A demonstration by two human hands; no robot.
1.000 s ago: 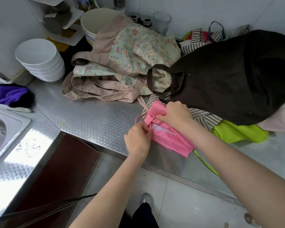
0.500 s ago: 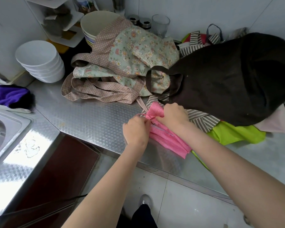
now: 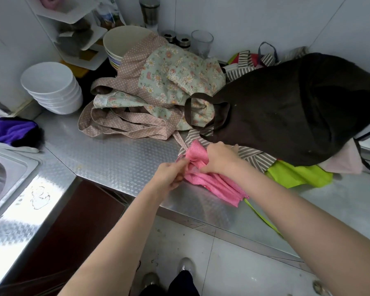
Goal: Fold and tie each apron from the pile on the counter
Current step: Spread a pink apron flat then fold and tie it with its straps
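While both hands pinch pink apron [image 3: 218,184] strap at table [image 3: 120,159] edge, tying step underway; next: cinch knot, start floral apron [image 3: 175,77].

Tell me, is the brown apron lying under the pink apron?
No, the brown apron lies on top of the pile behind, while the pink apron is on the counter in front, held by both hands.

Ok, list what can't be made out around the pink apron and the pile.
Head view only:
- Pink apron: whether a knot is formed; the left hand and right hand cover the ties.
- Striped apron: mostly buried under the brown apron.
- Green apron: its strap runs off the counter edge, end unclear.
- Sink: cut off by the left frame edge.
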